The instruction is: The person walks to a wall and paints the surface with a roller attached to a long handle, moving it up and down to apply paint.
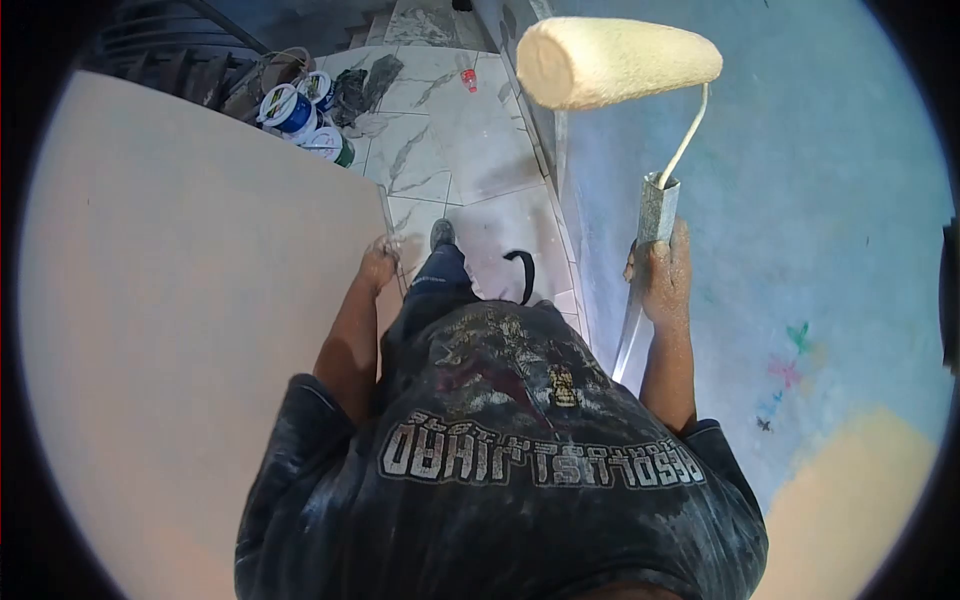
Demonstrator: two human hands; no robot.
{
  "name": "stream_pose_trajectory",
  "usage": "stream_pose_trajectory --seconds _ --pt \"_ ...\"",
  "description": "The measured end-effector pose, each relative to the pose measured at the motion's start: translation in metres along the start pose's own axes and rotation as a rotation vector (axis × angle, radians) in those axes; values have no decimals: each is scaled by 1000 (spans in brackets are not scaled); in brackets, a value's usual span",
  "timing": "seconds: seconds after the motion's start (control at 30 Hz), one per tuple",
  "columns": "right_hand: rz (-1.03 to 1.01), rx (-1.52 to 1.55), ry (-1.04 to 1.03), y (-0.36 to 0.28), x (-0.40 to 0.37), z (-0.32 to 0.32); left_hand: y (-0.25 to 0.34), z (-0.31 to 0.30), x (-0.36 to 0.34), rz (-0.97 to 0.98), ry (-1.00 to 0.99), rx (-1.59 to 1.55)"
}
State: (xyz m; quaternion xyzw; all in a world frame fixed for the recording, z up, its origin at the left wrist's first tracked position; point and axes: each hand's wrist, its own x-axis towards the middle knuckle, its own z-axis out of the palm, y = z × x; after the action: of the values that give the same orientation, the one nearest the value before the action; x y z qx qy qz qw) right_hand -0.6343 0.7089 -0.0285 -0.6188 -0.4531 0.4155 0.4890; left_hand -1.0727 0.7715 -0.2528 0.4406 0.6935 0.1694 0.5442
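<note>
My right hand [662, 275] grips the metal handle [655, 210] of a paint roller. Its cream roller sleeve [618, 62] is raised ahead of me, close to the pale blue wall [830, 180] on the right. My left hand [379, 262] rests against the edge of a beige wall [180, 300] on the left, fingers spread, holding nothing. My dark, paint-flecked T-shirt [500, 450] fills the lower middle, and one shoe [441, 233] shows on the floor below.
Several paint buckets [300, 115] and a dark rag [365, 85] lie on the marble-tiled floor [470, 160] at upper left, beside stair steps. A small red object [469, 79] sits farther on. The blue wall has a beige patch [860, 490] at lower right.
</note>
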Motion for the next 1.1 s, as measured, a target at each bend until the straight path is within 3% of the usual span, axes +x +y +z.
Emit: stream_pose_trajectory --seconds 0.1,0.2,0.27,0.4,0.53,0.6,0.67,0.8,0.87,0.97,1.1 --pt "1 -11 -14 -17 33 24 37 -23 45 15 -30 -21" --pt "-5 9 36 -23 60 59 46 -41 85 97 -43 168" --pt "23 -15 34 -26 80 65 77 -42 99 43 -106 123" --pt "31 -88 -10 -36 126 84 71 -64 147 44 -124 160" --pt "18 -131 -90 -40 154 73 41 -82 150 58 -73 91" --pt "20 -125 -119 -49 169 54 55 -76 135 96 -57 25" --pt "35 -151 -195 -78 186 66 71 -86 121 -59 -31 -57" --pt "39 -103 -224 -81 191 48 65 -85 121 -121 -9 -9" --pt "43 -121 -203 -84 191 48 53 -89 131 -200 -15 -242" --pt "11 -144 -204 -94 200 49 74 -88 138 -204 7 -52" --pt "19 -156 -169 -95 199 46 86 -92 153 -218 -6 -69"
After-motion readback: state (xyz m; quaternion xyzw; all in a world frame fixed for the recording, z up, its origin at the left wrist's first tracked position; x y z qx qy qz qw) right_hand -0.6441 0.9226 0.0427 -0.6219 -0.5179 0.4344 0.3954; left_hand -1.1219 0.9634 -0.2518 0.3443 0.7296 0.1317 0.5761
